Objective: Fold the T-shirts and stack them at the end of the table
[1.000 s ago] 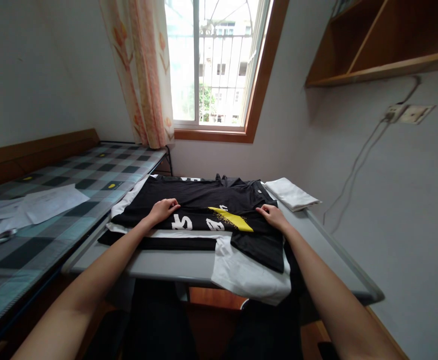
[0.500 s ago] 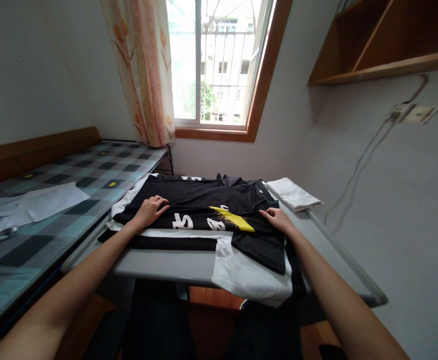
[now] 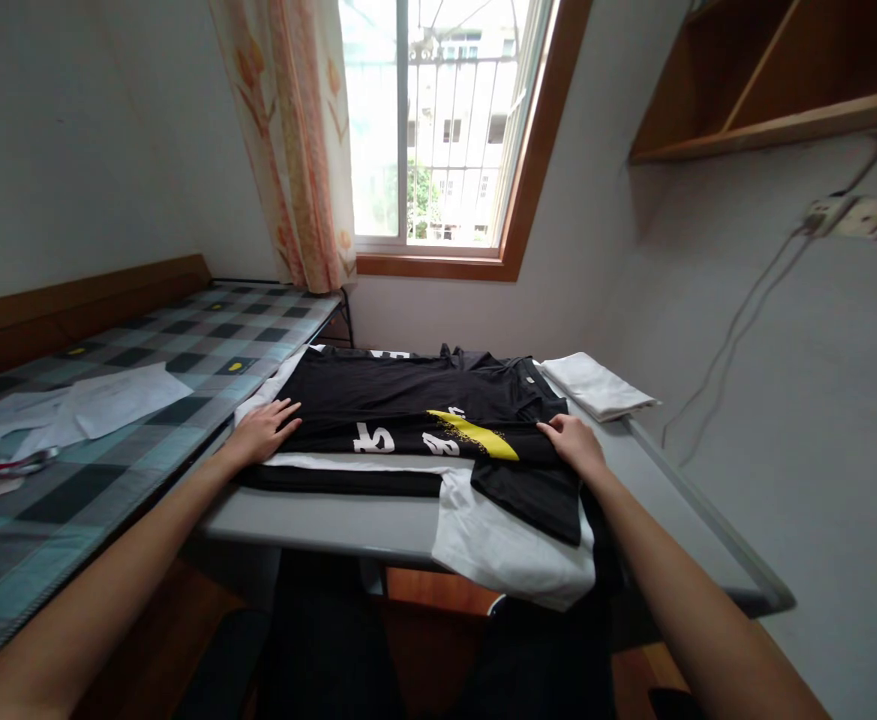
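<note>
A black T-shirt (image 3: 400, 385) with white lettering and a yellow streak lies spread on the grey table, one side folded over. Beneath it a white T-shirt (image 3: 509, 540) shows, its sleeve hanging over the front edge along with the black sleeve (image 3: 528, 495). More black cloth (image 3: 340, 481) peeks out below the white layer. My left hand (image 3: 264, 436) rests open on the left end of the black T-shirt, fingers spread. At the shoulder near the collar, my right hand (image 3: 573, 445) pinches the black fabric between thumb and fingers.
A folded white cloth (image 3: 599, 385) sits at the table's (image 3: 318, 520) back right. Left of the table is a bed with a checked mattress (image 3: 138, 350), holding papers (image 3: 119, 400). A wooden shelf (image 3: 775, 140) and a socket with cables (image 3: 828, 215) are on the right wall.
My left hand has slid left along the black T-shirt to its end, and its fingers have spread. My right hand stays at the shoulder. The view has shifted slightly.
</note>
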The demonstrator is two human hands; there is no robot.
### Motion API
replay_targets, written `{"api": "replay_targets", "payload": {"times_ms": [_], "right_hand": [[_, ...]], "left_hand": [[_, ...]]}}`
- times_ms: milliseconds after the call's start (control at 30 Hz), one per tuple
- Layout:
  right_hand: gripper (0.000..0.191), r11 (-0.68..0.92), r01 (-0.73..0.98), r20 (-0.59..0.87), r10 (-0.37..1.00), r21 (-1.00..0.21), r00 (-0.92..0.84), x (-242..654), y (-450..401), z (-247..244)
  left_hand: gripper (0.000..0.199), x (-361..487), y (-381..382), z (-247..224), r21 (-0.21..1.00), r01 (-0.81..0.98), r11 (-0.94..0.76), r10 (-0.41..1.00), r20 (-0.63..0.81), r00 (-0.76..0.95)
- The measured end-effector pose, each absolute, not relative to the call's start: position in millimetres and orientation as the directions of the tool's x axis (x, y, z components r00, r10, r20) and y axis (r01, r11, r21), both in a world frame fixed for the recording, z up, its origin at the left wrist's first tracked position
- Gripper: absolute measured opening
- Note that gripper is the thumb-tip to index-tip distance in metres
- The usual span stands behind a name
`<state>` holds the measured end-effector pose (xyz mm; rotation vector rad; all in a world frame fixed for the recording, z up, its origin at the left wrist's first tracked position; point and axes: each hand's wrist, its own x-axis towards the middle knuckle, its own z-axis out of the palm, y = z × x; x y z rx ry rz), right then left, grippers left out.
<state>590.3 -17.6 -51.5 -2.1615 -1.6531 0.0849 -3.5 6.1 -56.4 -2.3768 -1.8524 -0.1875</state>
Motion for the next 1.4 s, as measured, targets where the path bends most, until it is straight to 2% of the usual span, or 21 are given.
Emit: {"api": "replay_targets", "payload": {"times_ms": [100, 167, 233, 300, 400, 500, 600, 767, 933, 1100, 1233, 1333, 1400], "right_hand": [[0.03, -0.274, 0.936, 0.188, 0.93, -0.22, 0.316, 578.9, -27.9, -43.6], [0.029, -0.243, 0.962, 0.286, 0.92, -0.123, 0.269, 568.4, -33.8, -37.1], [0.031, -0.149, 0.985, 0.42, 0.891, -0.083, 0.17, 553.6, -36.5, -31.6], [0.037, 0.041, 0.99, 0.485, 0.874, -0.132, 0.029, 534.4, -36.2, -29.0], [0.049, 0.366, 0.901, 0.418, 0.874, -0.234, -0.247, 503.5, -34.3, -33.2], [0.06, 0.454, 0.87, 0.245, 0.881, -0.193, -0.405, 483.6, -35.7, -44.1], [0.068, 0.435, 0.893, 0.113, 0.899, -0.113, -0.423, 482.1, -39.2, -54.0], [0.072, 0.37, 0.928, 0.093, 0.926, -0.043, -0.365, 510.4, -42.0, -61.3], [0.072, 0.23, 0.973, 0.086, 0.97, -0.033, -0.227, 555.3, -44.8, -63.1], [0.072, 0.079, 0.993, 0.072, 0.995, -0.086, -0.073, 581.9, -46.9, -64.7], [0.067, 0.087, 0.991, 0.166, 0.984, -0.1, -0.07, 584.1, -50.8, -66.5], [0.06, 0.212, 0.974, 0.335, 0.925, -0.073, -0.177, 586.9, -59.0, -62.8], [0.052, 0.362, 0.93, 0.397, 0.864, -0.063, -0.309, 590.9, -66.3, -57.4]], "left_hand": [[0.055, 7.6, 0.2, -51.0, -0.056, 0.978, -0.203, 0.945, 0.249, 0.211], [0.051, 22.9, -4.8, -47.8, -0.062, 0.972, -0.227, 0.914, 0.331, 0.235], [0.047, 45.4, -8.7, -46.4, -0.027, 0.935, -0.354, 0.87, 0.357, 0.34], [0.046, 72.7, -10.8, -47.5, 0.066, 0.879, -0.473, 0.842, 0.329, 0.428], [0.051, 110.4, -11.3, -52.3, 0.187, 0.804, -0.564, 0.821, 0.232, 0.522], [0.056, 129.0, -11.3, -56.6, 0.175, 0.813, -0.556, 0.83, 0.171, 0.531], [0.062, 125.2, -11.6, -58.2, 0.127, 0.851, -0.509, 0.858, 0.153, 0.49], [0.073, 90.4, -12.4, -59.2, 0.056, 0.966, -0.251, 0.964, 0.108, 0.244], [0.084, 49.1, -15.5, -62.5, -0.009, 0.999, 0.035, 0.99, 0.135, -0.033], [0.091, 29.7, -19.6, -62.3, -0.034, 0.991, 0.131, 0.981, 0.151, -0.124], [0.083, 24.9, -22.3, -57.3, -0.023, 0.998, 0.051, 0.982, 0.182, -0.046], [0.069, 14.7, -25.8, -46.4, -0.021, 0.981, -0.191, 0.946, 0.264, 0.19], [0.06, 4.2, -28.5, -36.7, 0.01, 0.919, -0.395, 0.891, 0.249, 0.38]]}}
